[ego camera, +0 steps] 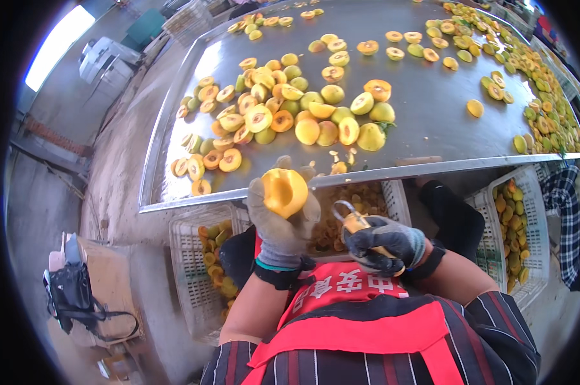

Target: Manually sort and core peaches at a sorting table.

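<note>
My left hand [283, 231], in a grey work glove, holds up a yellow peach half [284, 193] with a hollow in its cut face, at the near edge of the metal table. To its right, my right hand [384, 245], in a dark grey and blue glove, is closed around the handle of a pitting tool [356, 221] with a curved metal loop at its tip. The loop is apart from the fruit. Beyond my hands, cut peach halves [258, 118] lie in a loose heap on the table.
The metal table's raised rim [415, 169] runs just beyond my hands. Below stand a plastic crate of fruit [186, 269] at left, a crate of pits and scraps [397, 197] in the middle and another fruit crate [535, 260] at right. A cardboard box [109, 284] stands far left.
</note>
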The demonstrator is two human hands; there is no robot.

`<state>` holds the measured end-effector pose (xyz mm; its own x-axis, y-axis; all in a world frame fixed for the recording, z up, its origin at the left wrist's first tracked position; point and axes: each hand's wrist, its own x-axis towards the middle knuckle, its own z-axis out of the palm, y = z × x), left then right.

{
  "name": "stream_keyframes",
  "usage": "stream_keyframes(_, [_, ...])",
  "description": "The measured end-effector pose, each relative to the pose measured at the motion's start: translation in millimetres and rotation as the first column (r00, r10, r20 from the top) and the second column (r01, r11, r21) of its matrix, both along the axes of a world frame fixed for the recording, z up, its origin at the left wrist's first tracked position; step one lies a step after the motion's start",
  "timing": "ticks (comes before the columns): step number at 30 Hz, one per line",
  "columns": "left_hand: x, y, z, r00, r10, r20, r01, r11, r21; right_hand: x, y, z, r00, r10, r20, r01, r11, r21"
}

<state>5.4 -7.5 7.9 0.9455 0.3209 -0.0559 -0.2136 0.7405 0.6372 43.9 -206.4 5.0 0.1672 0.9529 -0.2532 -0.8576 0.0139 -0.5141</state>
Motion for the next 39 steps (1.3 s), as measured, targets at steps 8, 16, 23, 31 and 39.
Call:
stream_keyframes(8, [-147.8, 154.5, 31.3, 0.804, 0.551, -0.223, 0.111, 0.229, 0.967, 27.0, -34.1, -0.8, 0.973, -0.010, 0.230, 0.049, 0.985, -0.165])
stream_keyframes(16, [-23.8, 169.7, 30.1, 0.800, 0.537, -0.270, 0.413, -0.166, 0.895, 19.3, -13.6, 3.3, 0.947, 0.042, 0.318, 0.035, 0.972, -0.233])
stream_keyframes(23, [65.5, 188.3, -35.3, 0.744, 0.591, -0.310, 0.602, -0.394, 0.695, 5.5, -17.5, 9.6, 0.920, 0.069, 0.385, 0.021, 0.974, -0.227])
stream_keyframes(31, [24.5, 50.2, -6.4, 0.945, -0.323, -0.054, 0.152, 0.284, 0.947, 25.9, 18.2, 11.6, 0.949, -0.268, 0.168, 0.309, 0.901, -0.305])
stream_keyframes(39, [-4.2, -0.5, -16.1, 0.954, -0.293, -0.059, 0.292, 0.876, 0.383, 17.8, 37.7, -15.5, 0.853, -0.367, 0.370, 0.439, 0.889, -0.129])
